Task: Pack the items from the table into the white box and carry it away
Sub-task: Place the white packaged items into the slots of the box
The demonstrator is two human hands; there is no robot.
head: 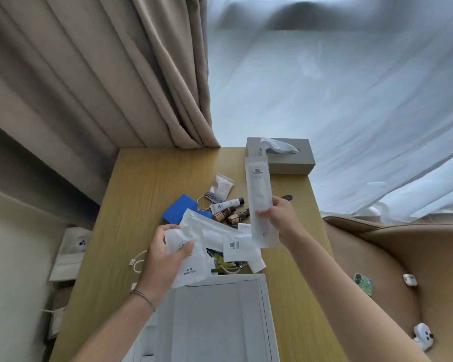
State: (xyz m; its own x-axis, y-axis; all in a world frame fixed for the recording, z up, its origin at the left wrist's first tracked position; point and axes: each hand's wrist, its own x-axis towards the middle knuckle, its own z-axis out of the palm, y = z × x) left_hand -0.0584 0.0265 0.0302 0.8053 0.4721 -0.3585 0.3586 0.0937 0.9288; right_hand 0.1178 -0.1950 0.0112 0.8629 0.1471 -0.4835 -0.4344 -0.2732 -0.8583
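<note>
left hand (165, 253): fingers and thumb curled, pinching flat white shower-cap packet (187, 262) over near bench (131, 194) | right hand (277, 218): gripping long white sachet (259, 202) upright, mid-length, above the pile | white box (220, 317): open, at bench's near edge under the forearms | small bottles (230, 214), blue card (181, 210): loose mid-bench

A wooden table (147, 194) is standing against a window where a beige curtain (94, 74) is hanging beside a sheer white curtain (351, 113) passing daylight. A tan upholstered armchair (403, 246) is sitting just right of the table; a wall socket (79, 244) is showing at left.
</note>
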